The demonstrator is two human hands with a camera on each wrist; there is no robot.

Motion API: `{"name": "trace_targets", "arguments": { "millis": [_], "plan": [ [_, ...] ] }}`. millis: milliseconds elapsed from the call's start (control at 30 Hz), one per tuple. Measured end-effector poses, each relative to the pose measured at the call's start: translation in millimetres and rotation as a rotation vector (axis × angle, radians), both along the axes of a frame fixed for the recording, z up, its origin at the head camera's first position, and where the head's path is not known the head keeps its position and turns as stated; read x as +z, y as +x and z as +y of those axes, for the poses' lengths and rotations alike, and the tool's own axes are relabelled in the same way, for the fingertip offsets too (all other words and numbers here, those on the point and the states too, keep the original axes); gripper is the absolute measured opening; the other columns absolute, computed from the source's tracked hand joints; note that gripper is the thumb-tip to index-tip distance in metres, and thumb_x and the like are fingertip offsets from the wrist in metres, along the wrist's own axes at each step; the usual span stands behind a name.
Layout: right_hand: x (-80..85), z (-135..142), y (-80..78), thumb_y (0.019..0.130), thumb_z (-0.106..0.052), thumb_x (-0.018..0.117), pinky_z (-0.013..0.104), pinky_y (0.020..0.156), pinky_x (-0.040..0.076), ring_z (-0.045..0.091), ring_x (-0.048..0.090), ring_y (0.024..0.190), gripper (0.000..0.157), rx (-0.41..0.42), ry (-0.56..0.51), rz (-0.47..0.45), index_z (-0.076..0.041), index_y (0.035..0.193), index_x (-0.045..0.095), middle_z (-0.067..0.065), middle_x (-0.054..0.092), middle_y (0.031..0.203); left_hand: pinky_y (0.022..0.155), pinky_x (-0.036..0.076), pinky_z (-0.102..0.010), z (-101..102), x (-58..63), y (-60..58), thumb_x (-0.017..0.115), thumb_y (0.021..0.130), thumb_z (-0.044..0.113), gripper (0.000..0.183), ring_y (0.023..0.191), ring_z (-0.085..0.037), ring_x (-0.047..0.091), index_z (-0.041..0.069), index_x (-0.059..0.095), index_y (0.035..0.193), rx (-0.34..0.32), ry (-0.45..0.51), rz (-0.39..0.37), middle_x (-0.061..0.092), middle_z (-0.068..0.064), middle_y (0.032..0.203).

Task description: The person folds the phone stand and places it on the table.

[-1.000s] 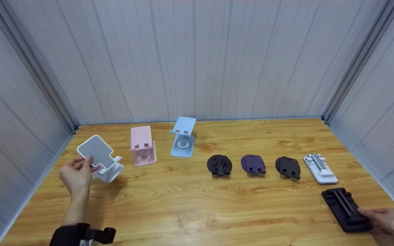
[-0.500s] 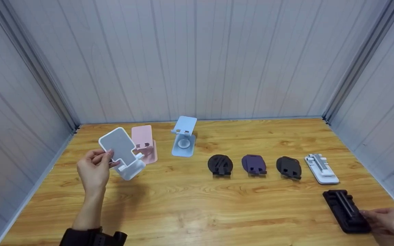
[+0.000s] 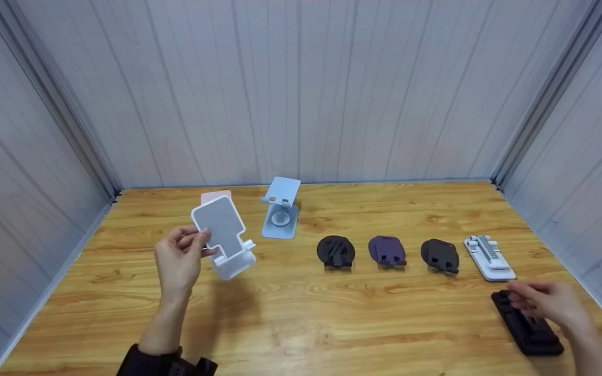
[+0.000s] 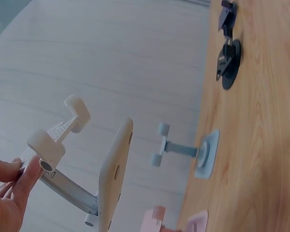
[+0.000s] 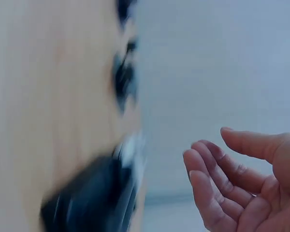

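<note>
My left hand [image 3: 178, 261] pinches the left edge of an unfolded white phone stand [image 3: 220, 222] with a grey pad, raised above the table. Its base plate [image 4: 113, 174] and arm show in the left wrist view. Behind it, a pink phone stand [image 3: 215, 196] is mostly hidden in the head view. My right hand [image 3: 554, 303], fingers loosely bent and nothing in them, hovers over a folded black phone stand [image 3: 539, 342] lying on the table. The right wrist view shows the palm with thumb and fingers apart, the black stand blurred below.
A light blue phone stand [image 3: 284, 190] stands unfolded at the back. Round black [image 3: 335, 251], purple [image 3: 387, 249] and dark grey [image 3: 439, 254] folded stands form a row, with a folded white stand [image 3: 489, 261] at the right. Panelled walls [image 3: 301, 94] enclose the wooden table [image 3: 332, 324].
The left hand has carried the white phone stand to the right, now in front of the pink one. The right hand has let go of the black phone stand and risen over it.
</note>
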State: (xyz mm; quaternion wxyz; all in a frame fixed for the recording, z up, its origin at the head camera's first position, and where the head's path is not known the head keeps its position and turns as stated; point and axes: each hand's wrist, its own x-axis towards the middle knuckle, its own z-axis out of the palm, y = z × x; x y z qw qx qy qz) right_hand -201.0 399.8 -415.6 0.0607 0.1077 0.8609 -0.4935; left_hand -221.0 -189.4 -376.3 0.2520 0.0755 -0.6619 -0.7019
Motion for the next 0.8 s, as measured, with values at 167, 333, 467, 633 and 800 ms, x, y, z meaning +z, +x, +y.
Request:
{"name": "trace_targets", "arguments": {
  "millis": [167, 333, 467, 633, 800],
  "plan": [
    [7.9, -49.3, -12.2, 0.113, 0.000, 0.056, 0.023, 0.071, 0.065, 0.002, 0.072, 0.076, 0.028, 0.112, -0.040, 0.093, 0.024, 0.112, 0.070, -0.003, 0.076, 0.086, 0.060, 0.063, -0.020, 14.7, -2.2, 0.8, 0.067, 0.100, -0.020, 0.005, 0.068, -0.003, 0.072, -0.016, 0.067, 0.097, -0.051, 0.010, -0.015, 0.077, -0.013, 0.085],
    [12.5, -91.0, -24.2, 0.113, -0.003, 0.058, 0.024, 0.073, 0.065, 0.005, 0.073, 0.078, 0.029, 0.220, -0.093, 0.123, 0.023, 0.123, 0.067, -0.003, 0.077, 0.090, 0.061, 0.064, -0.022, 27.8, -5.4, 2.2, 0.068, 0.099, -0.019, 0.004, 0.072, -0.007, 0.073, -0.015, 0.068, 0.099, -0.084, 0.001, -0.035, 0.078, -0.017, 0.088],
    [10.0, -122.6, -31.2, 0.112, -0.001, 0.059, 0.025, 0.073, 0.066, 0.006, 0.074, 0.079, 0.028, 0.306, -0.163, 0.148, 0.023, 0.125, 0.066, -0.001, 0.077, 0.091, 0.061, 0.064, -0.022, 38.3, -8.5, 2.3, 0.068, 0.099, -0.019, 0.003, 0.072, -0.008, 0.073, -0.016, 0.068, 0.098, -0.122, 0.016, -0.031, 0.078, -0.021, 0.090],
    [6.3, -157.1, -36.5, 0.112, -0.002, 0.060, 0.026, 0.073, 0.066, 0.006, 0.073, 0.080, 0.029, 0.388, -0.206, 0.171, 0.024, 0.124, 0.066, 0.004, 0.078, 0.093, 0.060, 0.064, -0.022, 52.1, -15.6, 2.7, 0.066, 0.098, -0.021, 0.006, 0.069, -0.006, 0.072, -0.017, 0.066, 0.094, -0.177, 0.058, 0.000, 0.077, -0.017, 0.085],
    [2.8, -185.0, -38.4, 0.112, -0.005, 0.062, 0.028, 0.074, 0.066, 0.008, 0.073, 0.080, 0.029, 0.426, -0.249, 0.158, 0.021, 0.123, 0.069, 0.003, 0.076, 0.091, 0.060, 0.064, -0.022, 65.2, -24.1, 4.1, 0.064, 0.098, -0.022, 0.005, 0.068, -0.005, 0.071, -0.018, 0.065, 0.095, -0.227, 0.082, 0.003, 0.077, -0.016, 0.084]
  ]
}}
